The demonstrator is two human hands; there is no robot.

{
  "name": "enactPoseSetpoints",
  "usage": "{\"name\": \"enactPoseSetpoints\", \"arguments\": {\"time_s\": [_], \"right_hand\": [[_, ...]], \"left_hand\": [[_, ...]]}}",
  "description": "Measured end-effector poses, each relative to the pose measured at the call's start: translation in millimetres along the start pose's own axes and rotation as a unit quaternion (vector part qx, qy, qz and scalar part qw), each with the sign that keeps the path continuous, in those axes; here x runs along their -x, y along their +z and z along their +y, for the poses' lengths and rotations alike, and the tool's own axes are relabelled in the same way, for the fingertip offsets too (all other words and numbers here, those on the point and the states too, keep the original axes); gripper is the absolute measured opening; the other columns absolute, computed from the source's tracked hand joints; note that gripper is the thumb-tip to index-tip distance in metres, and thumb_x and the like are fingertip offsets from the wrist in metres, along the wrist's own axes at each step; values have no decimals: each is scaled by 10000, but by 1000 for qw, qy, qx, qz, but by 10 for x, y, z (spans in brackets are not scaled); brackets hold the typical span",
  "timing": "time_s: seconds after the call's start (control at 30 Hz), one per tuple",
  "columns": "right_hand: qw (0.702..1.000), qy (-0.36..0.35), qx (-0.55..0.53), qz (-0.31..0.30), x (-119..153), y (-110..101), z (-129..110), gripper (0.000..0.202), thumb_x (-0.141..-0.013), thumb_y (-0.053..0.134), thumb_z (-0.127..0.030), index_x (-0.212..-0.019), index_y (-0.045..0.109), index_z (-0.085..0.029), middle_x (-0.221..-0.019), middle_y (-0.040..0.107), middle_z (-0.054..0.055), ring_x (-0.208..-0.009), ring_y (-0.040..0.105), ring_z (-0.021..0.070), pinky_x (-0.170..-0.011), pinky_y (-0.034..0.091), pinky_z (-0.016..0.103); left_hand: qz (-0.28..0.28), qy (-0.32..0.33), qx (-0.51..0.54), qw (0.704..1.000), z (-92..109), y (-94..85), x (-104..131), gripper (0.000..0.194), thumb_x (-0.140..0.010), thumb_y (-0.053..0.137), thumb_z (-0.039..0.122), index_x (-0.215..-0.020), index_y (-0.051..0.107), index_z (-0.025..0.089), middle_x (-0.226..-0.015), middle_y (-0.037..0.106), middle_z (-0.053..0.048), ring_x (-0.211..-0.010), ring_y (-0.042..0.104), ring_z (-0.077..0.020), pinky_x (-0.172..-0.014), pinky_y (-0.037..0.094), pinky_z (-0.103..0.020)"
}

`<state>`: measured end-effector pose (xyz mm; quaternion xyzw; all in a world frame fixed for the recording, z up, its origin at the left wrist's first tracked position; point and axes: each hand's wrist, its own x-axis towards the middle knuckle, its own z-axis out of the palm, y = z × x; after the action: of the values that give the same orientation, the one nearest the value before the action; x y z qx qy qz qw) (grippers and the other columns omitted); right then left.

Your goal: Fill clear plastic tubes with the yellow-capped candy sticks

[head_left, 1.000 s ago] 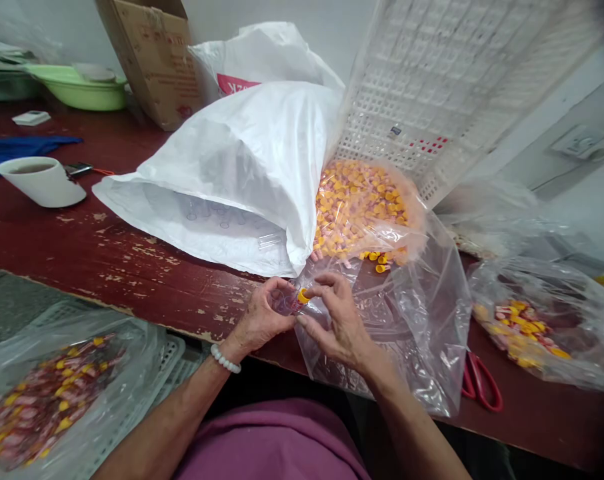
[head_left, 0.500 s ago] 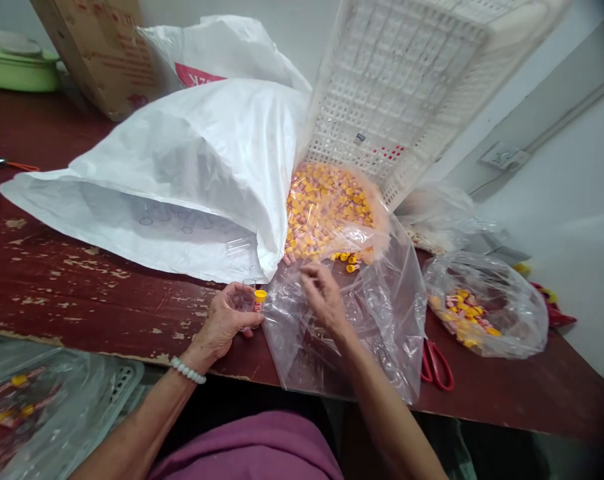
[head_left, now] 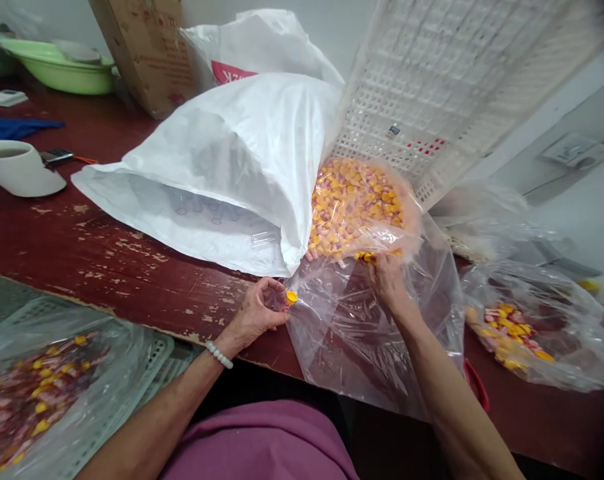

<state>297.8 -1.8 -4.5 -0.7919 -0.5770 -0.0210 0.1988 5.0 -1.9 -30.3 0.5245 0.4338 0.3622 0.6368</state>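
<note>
Between the thumb and fingers of my left hand is a clear plastic tube with a yellow cap at its end; the palm hides part of the tube. My right hand reaches to the front edge of a heap of small yellow-and-pink caps in a clear plastic bag. Its fingertips are lost among the caps and film, so their grip does not show. Left of the heap lies a white sack, its mouth facing me, with clear tubes inside.
A white plastic crate leans behind the caps. Another clear bag with caps lies at right, near red scissors handles. Lower left, a basket holds bagged capped tubes. A white cup, green basin and carton stand left.
My right hand has moved right and forward to the caps' front edge. My left hand keeps its hold on the capped tube. The view has turned leftward, showing the cup.
</note>
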Motion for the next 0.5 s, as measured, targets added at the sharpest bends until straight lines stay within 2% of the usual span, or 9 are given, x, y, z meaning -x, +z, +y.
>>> {"name": "enactPoseSetpoints", "arguments": {"time_s": [0.07,0.13,0.2,0.27,0.33,0.43,0.5], "right_hand": [[990,-37,-135,28,218,-33,-317,237,-868,444,-262,-1057,530,-149,-990,606,115,-912,556,212,-807,448,355],[937,-76,-339,16,491,-36,-685,252,-887,459,-329,-1097,485,-194,-924,610,51,-807,580,157,-727,479,302],[899,-91,-429,3,742,-3,-1016,210,-875,496,-330,-1050,497,-213,-900,600,24,-775,578,129,-703,479,269],[890,-96,-446,-5,911,45,-1234,179,-864,522,-316,-1010,517,-213,-868,604,13,-737,571,116,-678,472,254],[901,-115,-419,-15,985,79,-1321,153,-859,529,-301,-983,544,-212,-848,617,11,-728,568,119,-673,468,259],[923,-172,-343,-10,987,73,-1297,132,-848,543,-293,-946,585,-216,-1010,611,53,-935,566,169,-802,463,323],[933,-206,-293,15,983,51,-1264,137,-837,555,-297,-941,608,-225,-1176,529,78,-1107,491,208,-914,419,383]], "left_hand": [[4,13,-6,1000,1,2,10,450,-492,725,133,-872,486,156,-741,605,4,-596,564,-120,-377,426,-165],[6,28,-14,999,-1,3,17,424,-503,717,125,-862,493,151,-732,605,5,-596,560,-111,-404,418,-158],[-1,43,-27,999,-13,-1,16,403,-512,711,116,-856,503,149,-733,605,10,-575,541,-94,-431,419,-162],[-5,56,-45,997,-33,-11,10,391,-519,707,113,-857,514,150,-731,606,16,-557,526,-85,-453,423,-172],[-7,68,-60,996,-54,-20,0,378,-527,703,116,-859,526,152,-714,606,20,-546,519,-83,-477,426,-182],[-13,82,-60,995,-79,-27,-15,365,-534,709,134,-852,533,154,-690,601,24,-543,510,-81,-504,425,-189],[-17,89,-50,995,-91,-33,-28,372,-522,726,149,-841,535,152,-696,599,18,-566,516,-86,-525,428,-193]]}}
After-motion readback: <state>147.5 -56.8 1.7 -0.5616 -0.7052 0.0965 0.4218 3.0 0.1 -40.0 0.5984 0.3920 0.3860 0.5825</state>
